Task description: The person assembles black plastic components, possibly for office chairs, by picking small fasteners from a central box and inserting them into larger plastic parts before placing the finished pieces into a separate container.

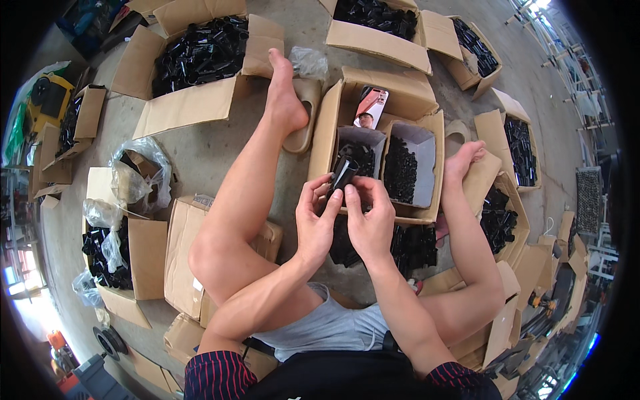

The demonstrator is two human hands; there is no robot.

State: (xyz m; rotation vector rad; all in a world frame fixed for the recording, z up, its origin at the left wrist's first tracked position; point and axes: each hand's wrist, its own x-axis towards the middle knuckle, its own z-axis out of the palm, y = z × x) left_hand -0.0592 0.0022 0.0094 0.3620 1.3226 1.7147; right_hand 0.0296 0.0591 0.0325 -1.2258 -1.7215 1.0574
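Between the fingertips of both hands is a glossy black tube-shaped part, tilted with its upper end away from me. My left hand is closed on its left side, thumb against the lower end. From the right, my right hand pinches it with thumb and fingers. Just beyond my hands stands an open cardboard box with two grey bins inside. The left bin holds black parts, partly hidden by my hands. Many small black pieces lie in the right bin. A phone with a lit screen leans at the box's far side.
Black parts lie in a pile below the box. Open cartons of black parts stand around me: a large carton at far left, another at the back, one at left. My bare legs flank the middle box, near a tan slipper.
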